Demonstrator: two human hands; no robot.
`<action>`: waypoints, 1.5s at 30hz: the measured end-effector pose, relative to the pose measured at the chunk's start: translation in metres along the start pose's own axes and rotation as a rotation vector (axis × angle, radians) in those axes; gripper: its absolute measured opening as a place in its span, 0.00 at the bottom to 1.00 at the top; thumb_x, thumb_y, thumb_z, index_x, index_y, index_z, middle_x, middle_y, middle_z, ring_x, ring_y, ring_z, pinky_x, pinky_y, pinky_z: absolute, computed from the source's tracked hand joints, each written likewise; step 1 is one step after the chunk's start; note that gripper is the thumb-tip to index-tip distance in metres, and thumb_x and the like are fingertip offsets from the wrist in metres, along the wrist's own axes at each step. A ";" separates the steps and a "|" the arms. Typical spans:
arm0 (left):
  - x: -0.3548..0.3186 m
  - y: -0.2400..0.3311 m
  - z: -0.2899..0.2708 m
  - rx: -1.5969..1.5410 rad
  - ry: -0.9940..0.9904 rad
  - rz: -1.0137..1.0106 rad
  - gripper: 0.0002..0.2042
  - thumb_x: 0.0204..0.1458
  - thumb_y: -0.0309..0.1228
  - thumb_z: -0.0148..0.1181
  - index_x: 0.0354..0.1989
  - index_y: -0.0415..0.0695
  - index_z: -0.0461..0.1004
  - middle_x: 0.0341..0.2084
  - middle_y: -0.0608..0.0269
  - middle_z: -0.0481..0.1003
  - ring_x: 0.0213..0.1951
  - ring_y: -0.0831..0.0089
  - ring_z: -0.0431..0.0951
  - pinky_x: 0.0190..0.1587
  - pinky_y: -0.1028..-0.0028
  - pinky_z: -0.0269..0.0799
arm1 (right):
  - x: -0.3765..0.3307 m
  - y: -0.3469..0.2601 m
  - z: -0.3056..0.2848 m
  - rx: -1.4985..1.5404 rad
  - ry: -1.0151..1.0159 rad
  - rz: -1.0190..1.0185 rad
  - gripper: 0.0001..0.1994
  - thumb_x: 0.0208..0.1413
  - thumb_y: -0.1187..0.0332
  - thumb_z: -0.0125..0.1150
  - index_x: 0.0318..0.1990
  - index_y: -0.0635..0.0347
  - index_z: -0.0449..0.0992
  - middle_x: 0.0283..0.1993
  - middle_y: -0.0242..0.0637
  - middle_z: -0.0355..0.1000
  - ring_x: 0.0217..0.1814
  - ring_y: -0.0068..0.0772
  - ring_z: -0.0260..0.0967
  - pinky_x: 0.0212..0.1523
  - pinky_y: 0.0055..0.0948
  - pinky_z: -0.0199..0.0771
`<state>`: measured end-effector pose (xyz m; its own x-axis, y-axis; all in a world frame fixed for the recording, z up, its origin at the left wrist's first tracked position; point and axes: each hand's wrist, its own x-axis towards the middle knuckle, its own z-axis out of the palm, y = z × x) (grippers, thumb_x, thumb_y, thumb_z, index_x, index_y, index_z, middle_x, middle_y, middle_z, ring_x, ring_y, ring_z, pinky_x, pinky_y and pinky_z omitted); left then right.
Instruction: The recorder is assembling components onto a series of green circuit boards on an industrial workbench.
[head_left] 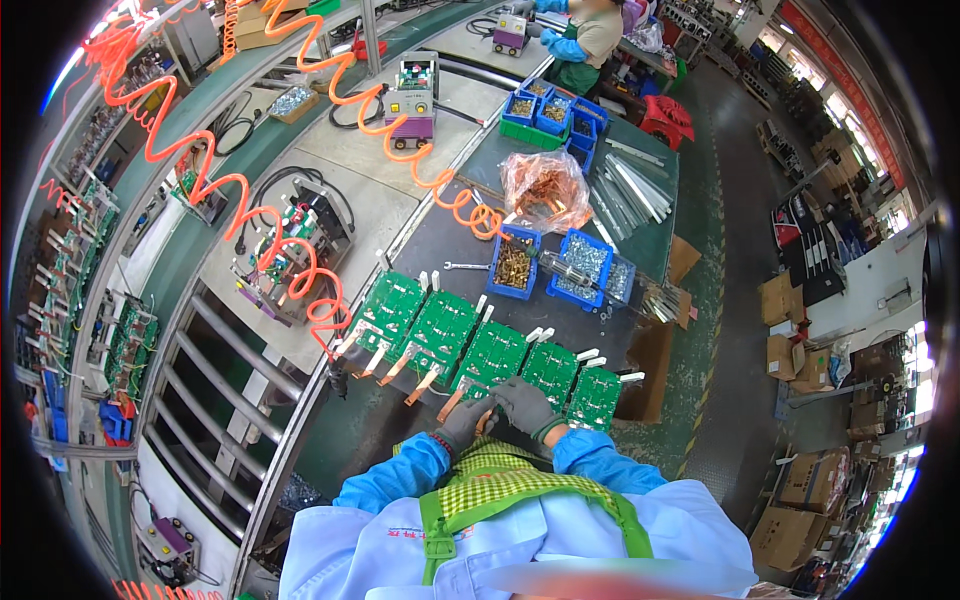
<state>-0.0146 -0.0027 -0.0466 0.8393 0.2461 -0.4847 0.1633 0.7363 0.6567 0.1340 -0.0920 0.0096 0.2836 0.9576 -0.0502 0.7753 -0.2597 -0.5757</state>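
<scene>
Apron: nearest me, the worker wears a green checked apron (pixel 490 462) over pale blue workwear.
Left hand: in a grey glove, the left hand (pixel 464 424) is bent at the near edge of the board row, beside a copper-coloured strip (pixel 451 404); I can't tell whether its fingers are closed on anything.
Right hand: also gloved in grey, the right hand (pixel 524 407) reaches in towards the left one, fingertips by the near edge of the middle board; whether they pinch something I can't tell from here.
Boards: five green circuit boards (pixel 492 354) lie in a slanting row on the dark worktop (pixel 455 228), just beyond the hands, with white tabs standing at their far edges.
Wrench: past the row, a wrench (pixel 467 266) lies left of the bins.
Bins: one blue bin (pixel 514 290) holds brass-coloured fasteners, the blue bin beside it (pixel 580 292) silvery ones; a power screwdriver (pixel 568 268) lies across them.
Bag: farther on, a clear plastic bag (pixel 546 185) of copper-coloured parts sits beside pale metal bars (pixel 622 195).
Line: to the left, an opened unit (pixel 310 228) stands under an orange coiled hose (pixel 232 182).
Co-worker: at the far end, a person in blue sleeves (pixel 566 48) is near a purple-fronted unit (pixel 510 36).
</scene>
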 end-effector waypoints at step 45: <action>-0.014 0.008 0.010 0.037 0.090 -0.059 0.09 0.54 0.29 0.52 0.34 0.35 0.71 0.26 0.63 0.73 0.26 0.80 0.72 0.28 0.79 0.67 | -0.001 -0.004 0.000 -0.004 -0.037 -0.115 0.07 0.54 0.64 0.52 0.39 0.53 0.72 0.40 0.41 0.68 0.38 0.46 0.69 0.36 0.40 0.72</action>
<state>-0.0197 -0.0063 -0.0290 0.7782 0.2599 -0.5718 0.2314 0.7276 0.6457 0.1309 -0.0919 0.0123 0.1718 0.9850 -0.0138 0.8040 -0.1483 -0.5759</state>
